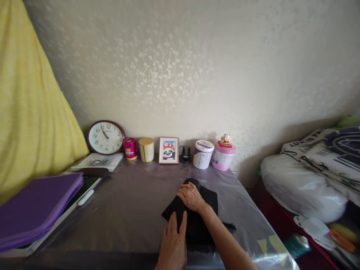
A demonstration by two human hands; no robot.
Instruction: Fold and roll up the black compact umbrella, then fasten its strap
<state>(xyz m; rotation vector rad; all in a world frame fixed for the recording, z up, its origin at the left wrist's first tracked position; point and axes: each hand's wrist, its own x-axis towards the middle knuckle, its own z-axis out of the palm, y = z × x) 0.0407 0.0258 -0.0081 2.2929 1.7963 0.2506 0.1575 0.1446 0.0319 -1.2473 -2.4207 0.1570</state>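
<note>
A black cloth item (209, 200) lies on the table in front of me, partly folded, with a rounded dark part at its far end. A narrow black strap or strip (230, 226) sticks out at its right side. My right hand (191, 197) rests across its upper part, fingers laid on the fabric and pointing left. Nearer to me, my left hand (173, 240) has its fingers stretched out and apart, the tips at the cloth's left lower part. Both forearms hide some of the fabric, so its exact kind cannot be made out.
Along the wall stand a round clock (106, 137), a pink tin (129, 149), a yellow canister (146, 149), a panda picture frame (168, 150), and two tubs (203, 154). Purple folded material (39, 206) lies left. Bagged bedding (303, 183) is piled at right, beyond the table edge.
</note>
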